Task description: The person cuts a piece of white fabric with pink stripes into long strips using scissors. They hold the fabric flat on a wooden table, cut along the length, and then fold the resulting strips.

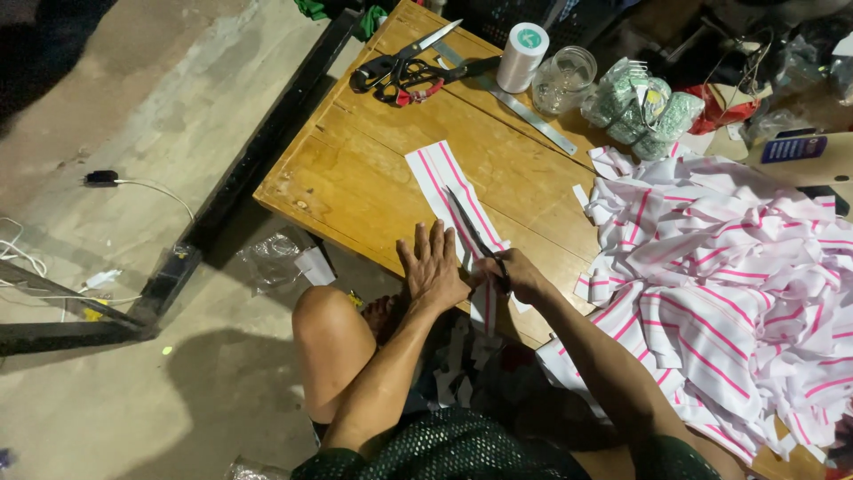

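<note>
A white fabric strip with pink stripes lies along a low wooden table. My left hand presses flat on the strip's near end, fingers spread. Gripping a pair of dark scissors, my right hand has the blades lying open along the strip, pointing away from me. The strip's near end hangs over the table edge between my hands.
A big heap of pink-striped white fabric pieces covers the table's right side. At the far end lie two more pairs of scissors, a metal ruler, a white thread spool, a glass jar and bagged green items. My bare knee is below the table edge.
</note>
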